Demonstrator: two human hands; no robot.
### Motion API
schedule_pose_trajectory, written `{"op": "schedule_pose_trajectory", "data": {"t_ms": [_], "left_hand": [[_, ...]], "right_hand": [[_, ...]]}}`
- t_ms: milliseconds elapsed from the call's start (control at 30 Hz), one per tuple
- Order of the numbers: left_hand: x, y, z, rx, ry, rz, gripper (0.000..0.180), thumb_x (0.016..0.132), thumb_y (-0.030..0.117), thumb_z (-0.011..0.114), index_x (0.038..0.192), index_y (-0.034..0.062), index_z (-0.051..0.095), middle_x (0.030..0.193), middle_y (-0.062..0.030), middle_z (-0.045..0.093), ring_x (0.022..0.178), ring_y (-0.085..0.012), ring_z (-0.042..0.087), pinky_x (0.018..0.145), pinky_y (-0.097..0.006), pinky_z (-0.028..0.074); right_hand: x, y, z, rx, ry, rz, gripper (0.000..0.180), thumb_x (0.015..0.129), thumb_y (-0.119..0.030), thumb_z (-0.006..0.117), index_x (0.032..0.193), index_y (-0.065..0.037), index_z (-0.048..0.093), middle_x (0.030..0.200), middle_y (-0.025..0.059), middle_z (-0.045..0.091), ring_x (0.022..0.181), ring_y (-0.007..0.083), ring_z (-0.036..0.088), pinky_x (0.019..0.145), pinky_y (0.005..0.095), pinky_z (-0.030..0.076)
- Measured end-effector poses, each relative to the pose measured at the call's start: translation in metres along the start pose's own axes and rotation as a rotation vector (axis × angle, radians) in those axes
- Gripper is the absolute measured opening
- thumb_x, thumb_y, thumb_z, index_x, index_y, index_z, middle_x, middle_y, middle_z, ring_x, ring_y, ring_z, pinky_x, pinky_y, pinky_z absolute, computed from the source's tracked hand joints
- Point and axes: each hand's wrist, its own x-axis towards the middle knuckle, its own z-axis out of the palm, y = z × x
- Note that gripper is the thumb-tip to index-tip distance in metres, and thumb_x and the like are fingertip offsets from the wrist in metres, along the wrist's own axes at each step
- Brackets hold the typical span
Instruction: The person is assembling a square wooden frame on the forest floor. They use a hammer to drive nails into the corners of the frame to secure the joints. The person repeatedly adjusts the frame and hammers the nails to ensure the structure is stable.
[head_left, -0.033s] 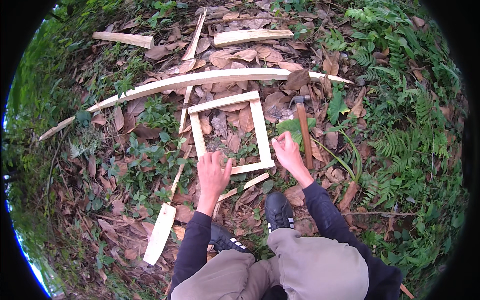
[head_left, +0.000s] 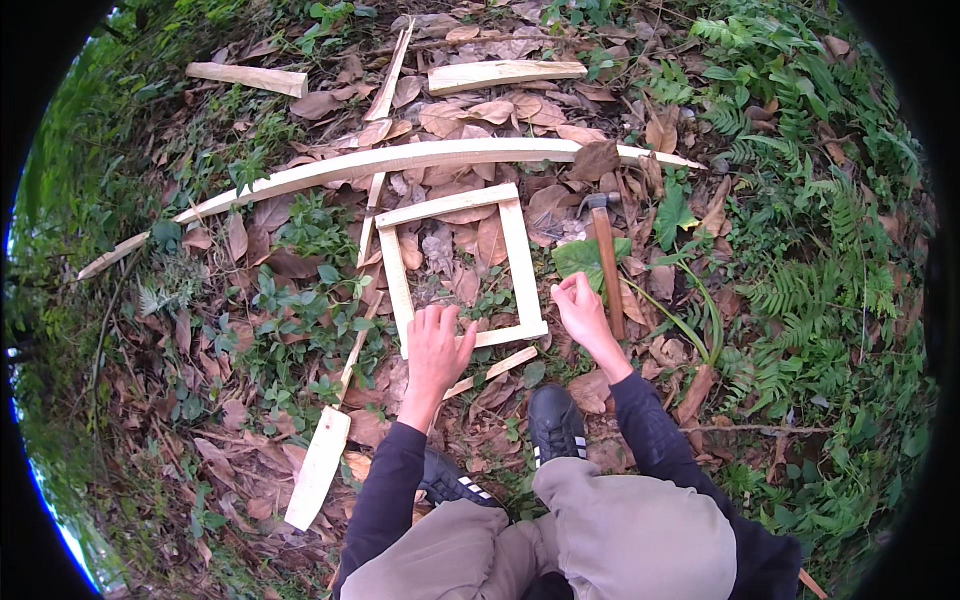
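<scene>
A pale wooden frame (head_left: 523, 262), roughly square and made of flat slats, lies on the leaf litter in front of me. My left hand (head_left: 437, 350) is over its near slat, close to the near left corner; the fingers stretch forward with the thumb apart, hiding part of that slat. Just off the near right corner, my right hand (head_left: 583, 312) is closed in a pinch. Anything between those fingertips is too small to make out. A hammer (head_left: 607, 262) with a brown wooden handle lies right of the frame, its head pointing away from me.
A long pale wood strip (head_left: 440, 154) crosses the ground beyond the frame. Short boards (head_left: 507, 75) lie farther off; another board (head_left: 320, 470) is at near left. A thin offcut (head_left: 498, 369) rests by my shoes (head_left: 557, 425). Ferns (head_left: 820, 290) grow at right.
My left hand has shifted a little to the right along the near slat, baring the frame's near left corner. My right hand stays pinched, having moved only slightly.
</scene>
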Motion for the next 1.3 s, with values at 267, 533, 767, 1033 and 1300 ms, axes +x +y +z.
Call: {"op": "schedule_pose_trajectory", "data": {"t_ms": [267, 533, 767, 1033, 1300], "left_hand": [[0.009, 0.074, 0.020, -0.567, -0.130, 0.057, 0.032, 0.091, 0.020, 0.072, 0.118, 0.0056, 0.065, 0.099, -0.0128, 0.059, 0.095, -0.0308, 0.060, 0.084, -0.043, 0.050], [0.007, 0.074, 0.035, -0.786, -0.279, -0.226, 0.034, 0.087, 0.012, 0.080, 0.115, 0.0044, 0.063, 0.090, -0.0066, 0.070, 0.085, -0.0179, 0.069, 0.072, -0.031, 0.056], [0.013, 0.077, 0.039, -0.994, -0.413, -0.330, 0.035, 0.091, 0.008, 0.077, 0.117, -0.0002, 0.055, 0.090, -0.0075, 0.074, 0.080, -0.0112, 0.070, 0.072, -0.027, 0.057], [0.022, 0.049, 0.035, -0.719, -0.123, -0.306, 0.019, 0.094, 0.014, 0.074, 0.106, -0.0005, 0.071, 0.092, -0.0073, 0.075, 0.081, -0.0128, 0.071, 0.075, -0.029, 0.057], [0.004, 0.046, 0.058, -0.639, -0.109, -0.003, 0.012, 0.092, 0.007, 0.072, 0.100, -0.0004, 0.069, 0.093, -0.0130, 0.071, 0.082, -0.0263, 0.070, 0.071, -0.036, 0.055]], "right_hand": [[-0.038, -0.018, -0.009, 0.987, -0.478, 0.336, 0.052, 0.112, -0.046, 0.036, 0.130, -0.001, 0.054, 0.105, 0.0137, 0.067, 0.103, 0.0275, 0.070, 0.085, 0.0371, 0.057], [-0.053, -0.017, 0.011, 0.998, -0.467, 0.264, 0.059, 0.110, -0.053, 0.034, 0.143, -0.004, 0.043, 0.121, 0.0129, 0.065, 0.095, 0.0147, 0.062, 0.088, 0.0334, 0.052], [-0.065, -0.012, -0.013, 0.782, -0.455, 0.208, 0.064, 0.108, -0.057, 0.037, 0.142, -0.003, 0.045, 0.128, 0.0203, 0.064, 0.115, 0.0240, 0.067, 0.096, 0.0387, 0.054], [0.029, 0.016, -0.043, -0.672, 0.486, -0.122, 0.046, 0.084, -0.024, 0.070, 0.116, 0.003, 0.050, 0.112, 0.0244, 0.061, 0.107, 0.0414, 0.062, 0.084, 0.0524, 0.054], [0.051, -0.020, -0.063, -0.470, 0.379, 0.069, 0.042, 0.087, -0.030, 0.062, 0.108, 0.007, 0.065, 0.103, 0.0274, 0.068, 0.098, 0.0427, 0.068, 0.089, 0.0525, 0.053]]}}
